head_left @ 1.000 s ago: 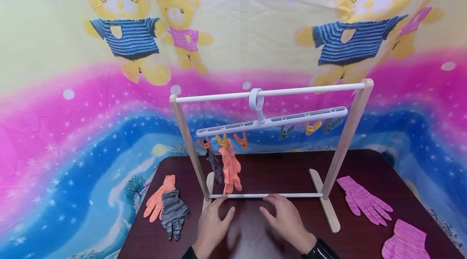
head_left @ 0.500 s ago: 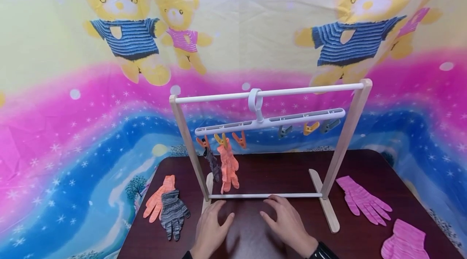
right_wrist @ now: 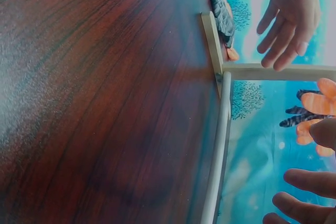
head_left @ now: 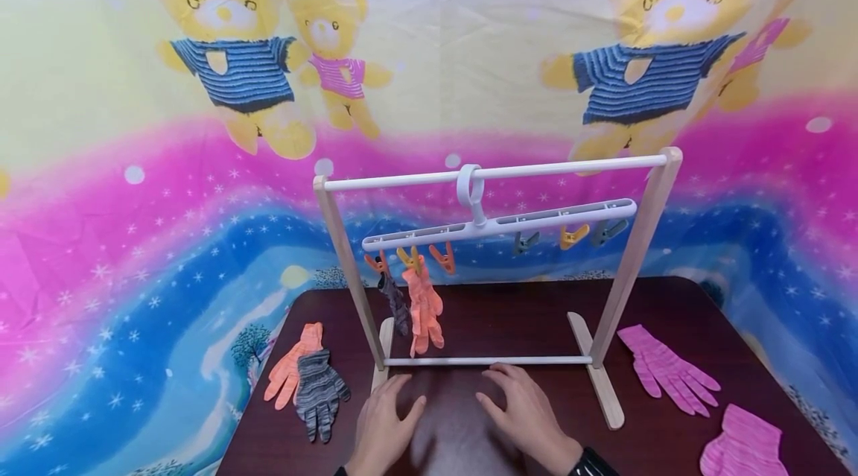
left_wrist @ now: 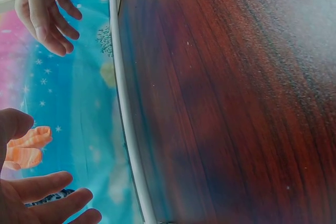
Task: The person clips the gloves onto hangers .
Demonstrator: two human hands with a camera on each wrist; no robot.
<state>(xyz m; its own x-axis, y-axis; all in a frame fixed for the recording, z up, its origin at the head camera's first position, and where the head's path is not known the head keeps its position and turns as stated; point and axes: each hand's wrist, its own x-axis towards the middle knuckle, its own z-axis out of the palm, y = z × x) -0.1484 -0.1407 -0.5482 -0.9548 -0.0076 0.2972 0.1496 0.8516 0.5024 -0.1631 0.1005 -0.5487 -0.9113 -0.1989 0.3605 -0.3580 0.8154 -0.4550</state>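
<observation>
My left hand (head_left: 385,420) hovers in front of the rack's lower bar (head_left: 489,361), fingers loosely spread and holding nothing. To its right, my right hand (head_left: 526,413) has the same relaxed pose, also with nothing in it. Beyond them, a white clip hanger (head_left: 496,225) hangs tilted from the rack's top rod (head_left: 570,166), its left end lower. An orange clothespin (head_left: 377,263) on it holds a dark grey glove (head_left: 395,305). A yellow clothespin (head_left: 410,260) holds an orange glove (head_left: 424,312). Another orange clothespin (head_left: 442,258) and several on the right side hang without gloves.
An orange glove (head_left: 295,360) lies at the table's left, partly under a grey striped glove (head_left: 319,394). Two pink gloves lie at the right, one flat (head_left: 670,372), the other (head_left: 742,442) cut off by the frame. The rack's wooden feet (head_left: 605,386) stand on the dark table (head_left: 462,439).
The hanging gloves sway slightly. My left hand has drawn back a little from the lower bar; my right hand stays nearly still.
</observation>
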